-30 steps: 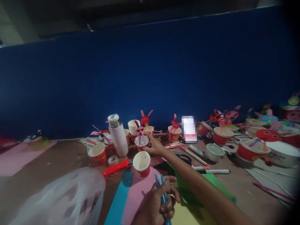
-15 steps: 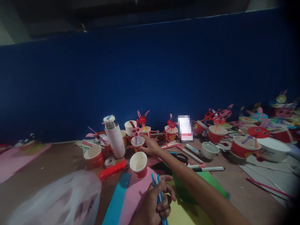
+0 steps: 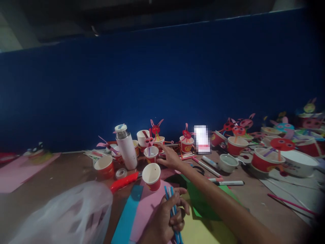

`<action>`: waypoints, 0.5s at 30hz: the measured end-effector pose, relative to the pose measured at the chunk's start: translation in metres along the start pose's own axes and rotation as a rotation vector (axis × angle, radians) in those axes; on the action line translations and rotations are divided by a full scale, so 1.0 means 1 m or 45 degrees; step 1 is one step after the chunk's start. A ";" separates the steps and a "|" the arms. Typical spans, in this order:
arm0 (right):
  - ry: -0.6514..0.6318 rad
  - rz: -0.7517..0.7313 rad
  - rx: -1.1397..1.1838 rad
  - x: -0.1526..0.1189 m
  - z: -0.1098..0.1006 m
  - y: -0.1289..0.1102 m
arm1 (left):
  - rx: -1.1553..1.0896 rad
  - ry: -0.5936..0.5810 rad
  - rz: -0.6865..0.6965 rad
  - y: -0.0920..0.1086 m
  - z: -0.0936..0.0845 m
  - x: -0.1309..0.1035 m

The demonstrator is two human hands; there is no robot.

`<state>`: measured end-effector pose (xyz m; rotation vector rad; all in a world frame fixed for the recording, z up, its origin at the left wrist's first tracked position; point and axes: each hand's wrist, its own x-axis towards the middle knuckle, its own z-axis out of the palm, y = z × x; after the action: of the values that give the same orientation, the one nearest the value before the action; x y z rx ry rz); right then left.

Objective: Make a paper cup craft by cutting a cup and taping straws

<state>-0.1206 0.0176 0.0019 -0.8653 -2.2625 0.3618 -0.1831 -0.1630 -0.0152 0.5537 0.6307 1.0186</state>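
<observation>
My left hand [image 3: 169, 213] is closed round several thin blue and white sticks [image 3: 173, 208], low in the middle of the view. My right hand [image 3: 169, 156] reaches forward with its fingers apart, just right of a small red and white paper cup [image 3: 151, 154] that has a pink rabbit figure [image 3: 149, 141] in it. Nothing shows between its fingers. Nearer to me stands a larger paper cup [image 3: 151, 177] at the top of a pink sheet [image 3: 148, 200].
A white thermos [image 3: 127, 149] and a red-handled tool [image 3: 124, 181] are on the left, near a plastic bag [image 3: 73, 217]. Markers [image 3: 230, 183], a small bowl [image 3: 228, 162] and several cups with paper figures [image 3: 236, 145] stand on the right.
My right hand has drawn slightly away from the small cup with the rabbit figure, and its fingers are more spread. My left hand still holds the sticks. The view has shifted a little.
</observation>
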 end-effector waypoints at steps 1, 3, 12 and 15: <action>0.021 0.011 -0.033 -0.004 -0.005 0.002 | 0.009 0.000 0.000 0.001 0.001 -0.001; 0.071 0.060 -0.112 -0.011 -0.017 0.009 | 0.016 0.001 0.003 0.002 0.002 -0.001; 0.242 0.391 -0.534 -0.031 -0.073 0.052 | 0.029 0.021 -0.005 0.003 0.004 -0.001; 0.197 0.415 -0.588 -0.029 -0.074 0.061 | 0.029 0.019 0.007 0.002 0.003 -0.001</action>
<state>-0.0248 0.0440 0.0132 -1.4536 -2.0892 -0.0948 -0.1824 -0.1632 -0.0115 0.5688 0.6551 1.0227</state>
